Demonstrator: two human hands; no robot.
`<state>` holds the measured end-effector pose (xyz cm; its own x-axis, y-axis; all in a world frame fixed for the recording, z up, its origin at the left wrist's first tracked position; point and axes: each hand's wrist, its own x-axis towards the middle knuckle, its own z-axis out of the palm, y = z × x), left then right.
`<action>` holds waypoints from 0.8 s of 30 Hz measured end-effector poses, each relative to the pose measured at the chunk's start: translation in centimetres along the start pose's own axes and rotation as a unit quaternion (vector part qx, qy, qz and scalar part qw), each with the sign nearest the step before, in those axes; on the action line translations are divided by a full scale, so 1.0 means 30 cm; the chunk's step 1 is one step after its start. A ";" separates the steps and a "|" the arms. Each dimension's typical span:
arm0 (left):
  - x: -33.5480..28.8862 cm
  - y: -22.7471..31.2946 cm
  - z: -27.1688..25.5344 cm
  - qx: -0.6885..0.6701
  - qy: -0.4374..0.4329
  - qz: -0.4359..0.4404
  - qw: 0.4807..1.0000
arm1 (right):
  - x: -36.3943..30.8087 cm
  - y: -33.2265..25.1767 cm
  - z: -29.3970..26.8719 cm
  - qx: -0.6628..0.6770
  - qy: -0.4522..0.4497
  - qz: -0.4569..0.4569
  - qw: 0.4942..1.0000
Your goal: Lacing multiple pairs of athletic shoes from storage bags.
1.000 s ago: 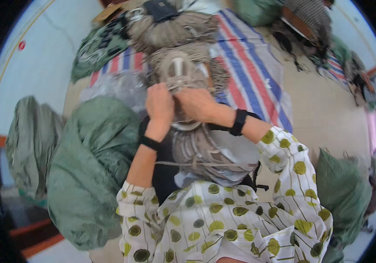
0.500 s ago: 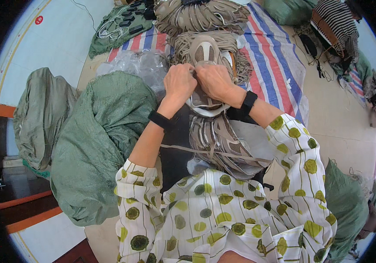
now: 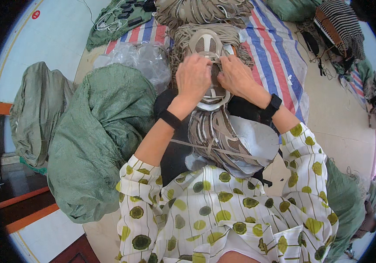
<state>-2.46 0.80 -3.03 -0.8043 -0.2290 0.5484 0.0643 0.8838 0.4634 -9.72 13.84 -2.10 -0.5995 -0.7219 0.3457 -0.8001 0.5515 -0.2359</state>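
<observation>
Both hands have climbed slightly since the earlier frame, now working at the middle of the shoe upper (image 3: 210, 65), so the handling goes on without release. Left hand (image 3: 193, 79) and right hand (image 3: 237, 78) pinch it, fingers curled shut, wrists bent, forearms meeting from below. It rests atop a stack of uppers (image 3: 223, 140) on the lap, beside a green sack (image 3: 96, 140).

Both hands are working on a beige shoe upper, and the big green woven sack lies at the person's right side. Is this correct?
Not quite. The head view shows the left hand and the right hand on the beige shoe upper, but the big green woven sack lies at the person's left side, not the right.
</observation>
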 end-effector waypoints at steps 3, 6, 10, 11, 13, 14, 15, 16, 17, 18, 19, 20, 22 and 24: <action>-0.023 0.003 0.022 0.072 -0.014 0.050 0.996 | 0.020 0.014 0.024 -0.027 -0.029 0.017 0.999; -0.021 0.011 0.035 0.078 -0.005 0.020 0.997 | 0.061 0.041 0.024 0.036 -0.043 0.051 0.997; -0.029 0.026 0.052 0.058 0.005 -0.012 0.998 | 0.041 0.038 -0.028 0.145 -0.104 0.070 0.981; -0.016 0.036 0.061 0.065 0.006 -0.028 0.998 | 0.037 0.045 -0.032 0.156 -0.099 0.072 0.980; 0.013 0.048 0.071 0.071 0.008 -0.041 0.997 | 0.033 0.053 -0.033 0.166 -0.090 0.074 0.979; 0.023 0.047 0.075 0.106 0.011 -0.018 0.994 | 0.030 0.048 -0.031 0.151 -0.084 0.066 0.983; 0.027 0.046 0.075 0.143 0.014 0.004 0.990 | 0.028 0.043 -0.031 0.137 -0.077 0.058 0.986; 0.025 0.040 0.067 0.145 0.015 0.004 0.989 | 0.020 0.040 -0.037 0.138 -0.076 0.056 0.986; 0.022 0.037 0.044 0.148 0.006 0.046 0.988 | 0.004 0.032 -0.055 0.180 -0.071 0.056 0.980; 0.013 0.043 0.003 0.150 -0.006 0.085 0.985 | -0.020 0.020 -0.069 0.223 -0.069 0.057 0.971; -0.018 0.051 -0.052 0.169 -0.126 0.077 0.974 | -0.050 0.017 -0.095 0.227 -0.072 0.057 0.969; -0.048 0.091 -0.129 0.179 -0.244 0.076 0.950 | -0.090 0.030 -0.143 0.230 -0.074 0.040 0.969; -0.158 0.164 -0.267 0.096 -0.430 0.100 0.892 | -0.129 0.034 -0.180 0.238 -0.078 0.022 0.968; -0.284 0.210 -0.362 -0.087 -0.479 0.106 0.867 | -0.165 -0.002 -0.193 0.204 -0.047 -0.103 0.972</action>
<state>11.20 3.90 2.78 -0.8798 0.4486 -0.1570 0.2916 0.7704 0.5670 -6.58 19.78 1.46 -0.4097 -0.8447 0.3444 -0.8337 0.1935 -0.5172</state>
